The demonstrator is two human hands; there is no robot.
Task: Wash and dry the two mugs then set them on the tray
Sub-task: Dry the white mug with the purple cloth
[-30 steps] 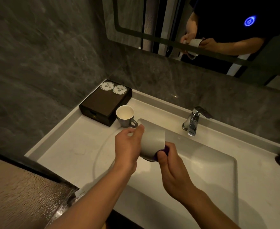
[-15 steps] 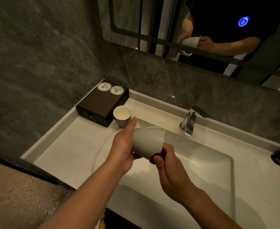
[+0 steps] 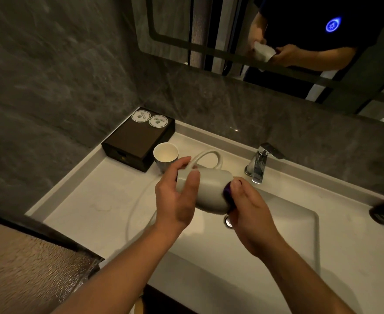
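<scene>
A person holds a pale mug [image 3: 205, 191] on its side in the air above the near-left part of the white sink [image 3: 295, 223], just above the drain [image 3: 228, 222]. The mug's long axis runs roughly left to right, slightly downward toward the right, with its handle [image 3: 209, 156] arching upward on the far side. The left hand [image 3: 177, 196] wraps the mug's left end, thumb laid across the near side of the body and fingers curled over the top by the handle's root; which end is the mouth cannot be told, since both ends are covered. The right hand [image 3: 250, 211] presses a small dark purple sponge [image 3: 227, 193] against the mug's right end, fingers close together around it. A second mug [image 3: 165, 156] stands upright with its open mouth up on the white counter [image 3: 91, 209], touching or just beside a dark brown box [image 3: 136, 141] in the back-left corner. Two round white lids [image 3: 149, 118] lie on the box's far end. A chrome tap [image 3: 260, 164] stands behind the basin. The mirror [image 3: 231, 30] above reflects the hands and mug.
</scene>
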